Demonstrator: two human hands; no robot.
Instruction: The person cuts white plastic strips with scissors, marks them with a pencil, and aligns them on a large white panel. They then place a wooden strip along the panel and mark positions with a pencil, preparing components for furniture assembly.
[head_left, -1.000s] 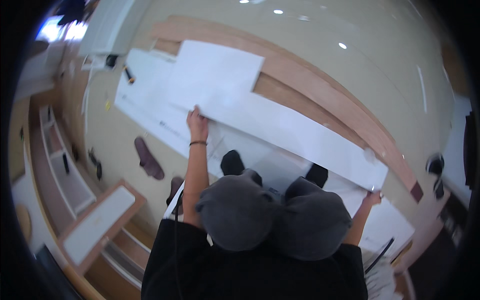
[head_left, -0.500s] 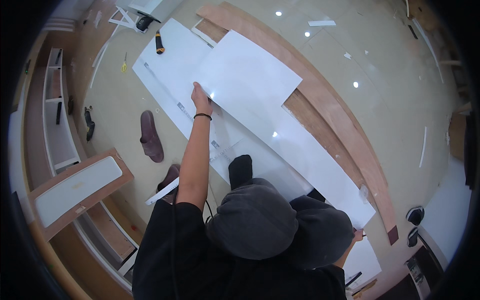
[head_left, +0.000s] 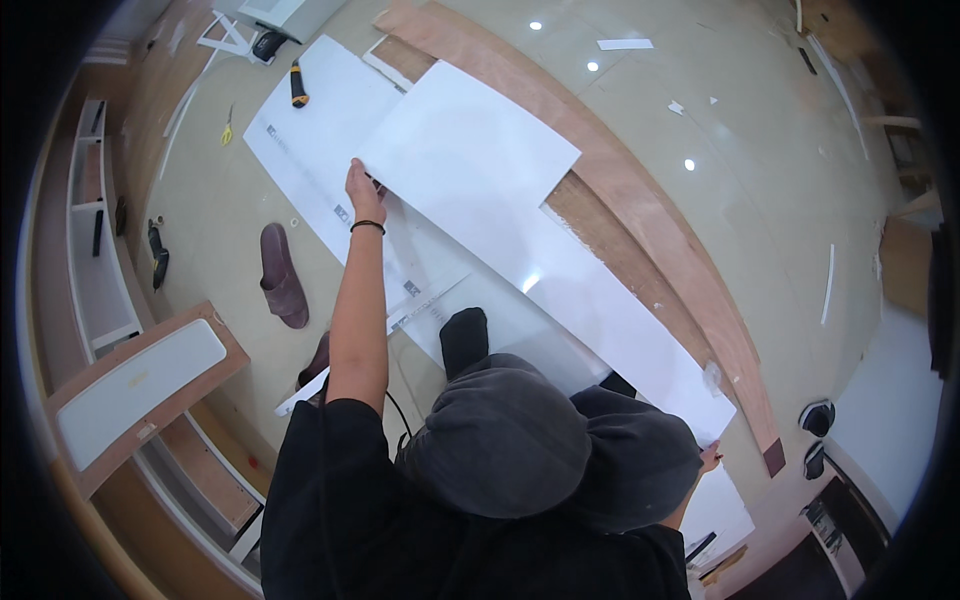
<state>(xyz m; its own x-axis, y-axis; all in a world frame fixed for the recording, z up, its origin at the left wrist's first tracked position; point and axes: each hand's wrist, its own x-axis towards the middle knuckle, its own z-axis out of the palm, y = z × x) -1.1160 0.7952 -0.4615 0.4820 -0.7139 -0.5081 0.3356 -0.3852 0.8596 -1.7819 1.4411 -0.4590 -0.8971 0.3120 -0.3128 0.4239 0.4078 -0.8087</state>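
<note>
A large white sheet with a step cut into its far side lies slantwise in front of me. My left hand is closed on its left edge, thumb above and fingers curled beneath. At the sheet's near right end, my right hand is closed at the corner, partly hidden behind my knee; a small dark thing shows by its fingers, too small to name. Beneath is a longer white panel with printed marks, where my black-socked foot rests. A black and orange utility knife lies on its far end.
Brown wooden boards lie along the sheet's far side. Left on the floor are yellow scissors, a power tool and a maroon slipper. A white shelf frame and wood-framed panel stand at left; dark shoes at right.
The whole view has shifted a little to the left. My left hand has slid slightly outward at the sheet's edge, and more of its fingers show beneath. The right hand stays at the corner.
</note>
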